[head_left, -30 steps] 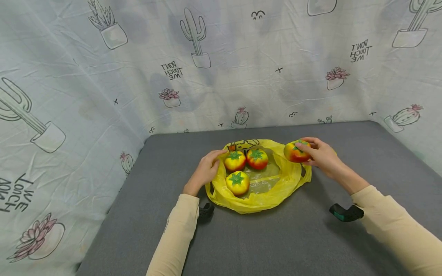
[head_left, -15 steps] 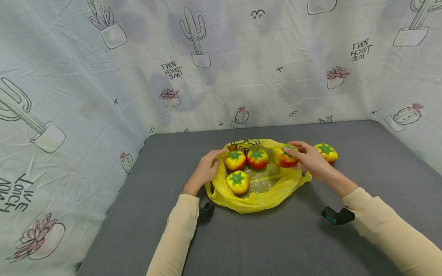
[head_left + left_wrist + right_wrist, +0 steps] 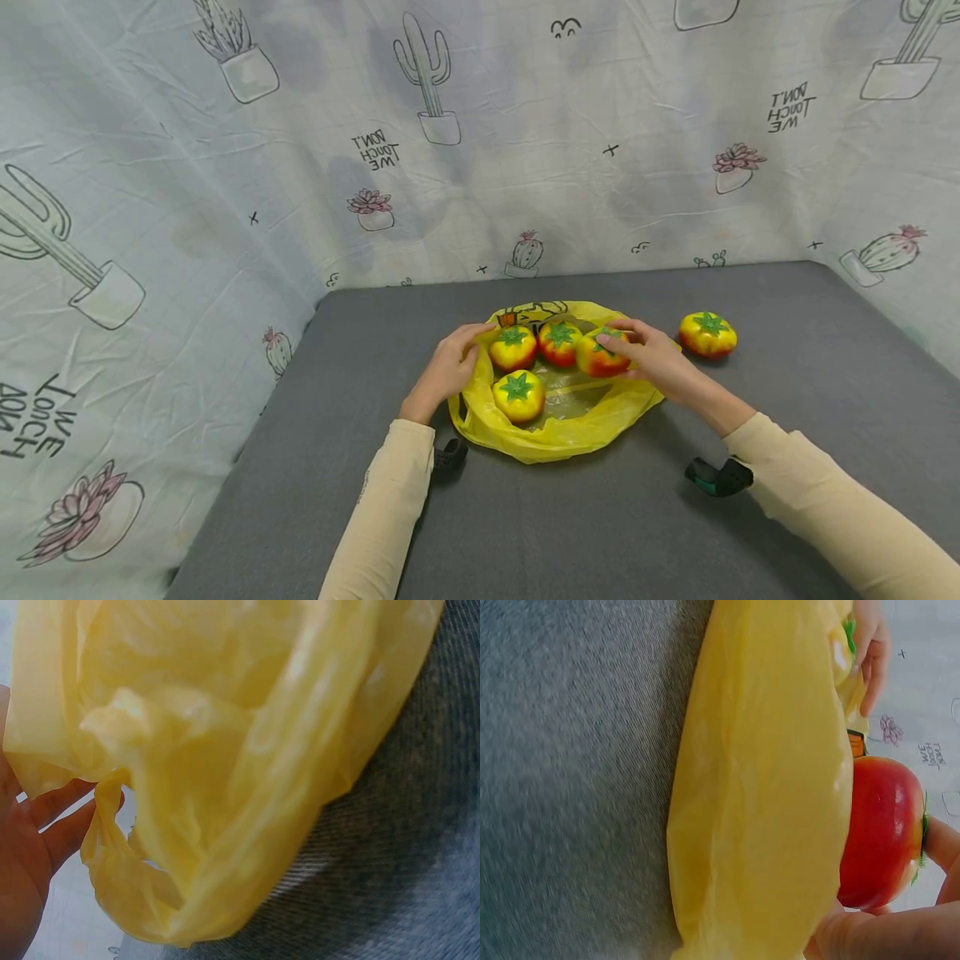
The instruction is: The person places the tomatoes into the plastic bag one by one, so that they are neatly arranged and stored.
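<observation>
An open yellow plastic bag lies on the table with three red-and-yellow toy tomatoes inside: one at back left, another at back middle, and a yellower one in front. My right hand grips a fourth toy tomato over the bag's right side; its red flank shows beyond the bag wall in the right wrist view. My left hand holds the bag's left rim, its fingers by the handle loop and partly hidden behind the plastic.
Another toy tomato sits on the grey table to the right of the bag. A pale curtain printed with cacti hangs behind and to the left. Black straps hang under the wrists.
My right hand has carried its tomato left, from the bag's right rim to over its inside. The tomato on the table has come into full view. The left hand stays put.
</observation>
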`<state>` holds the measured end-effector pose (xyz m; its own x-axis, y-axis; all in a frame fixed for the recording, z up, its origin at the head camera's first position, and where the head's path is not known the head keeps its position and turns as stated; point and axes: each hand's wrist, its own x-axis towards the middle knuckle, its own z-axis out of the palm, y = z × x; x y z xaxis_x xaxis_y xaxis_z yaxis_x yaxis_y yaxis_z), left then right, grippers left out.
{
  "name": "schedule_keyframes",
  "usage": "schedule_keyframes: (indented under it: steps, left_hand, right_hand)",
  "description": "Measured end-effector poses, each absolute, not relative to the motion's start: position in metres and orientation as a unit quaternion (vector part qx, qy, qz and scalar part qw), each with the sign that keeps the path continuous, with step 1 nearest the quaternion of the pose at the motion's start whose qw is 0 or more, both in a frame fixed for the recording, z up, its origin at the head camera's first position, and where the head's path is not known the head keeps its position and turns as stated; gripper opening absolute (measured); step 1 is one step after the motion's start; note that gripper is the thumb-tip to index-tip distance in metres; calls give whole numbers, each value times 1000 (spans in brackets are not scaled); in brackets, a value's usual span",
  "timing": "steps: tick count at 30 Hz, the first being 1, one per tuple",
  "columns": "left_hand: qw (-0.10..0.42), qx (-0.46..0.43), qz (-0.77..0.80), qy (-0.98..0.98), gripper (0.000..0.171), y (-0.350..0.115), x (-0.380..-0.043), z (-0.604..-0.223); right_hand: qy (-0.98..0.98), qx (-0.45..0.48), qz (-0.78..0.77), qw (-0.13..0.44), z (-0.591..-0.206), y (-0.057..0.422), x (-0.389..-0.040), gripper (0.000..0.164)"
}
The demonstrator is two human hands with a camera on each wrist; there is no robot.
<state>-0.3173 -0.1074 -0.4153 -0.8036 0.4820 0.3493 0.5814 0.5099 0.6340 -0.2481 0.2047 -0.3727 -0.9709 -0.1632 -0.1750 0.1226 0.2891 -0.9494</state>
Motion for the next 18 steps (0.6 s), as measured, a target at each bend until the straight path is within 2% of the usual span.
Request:
schedule_keyframes:
  steps: [18]
  left_hand:
    - [72,-312,-387,-864,43,-108,-318,-415]
  right_hand:
    - [803,-10,-579,142,-392,185,-251,73]
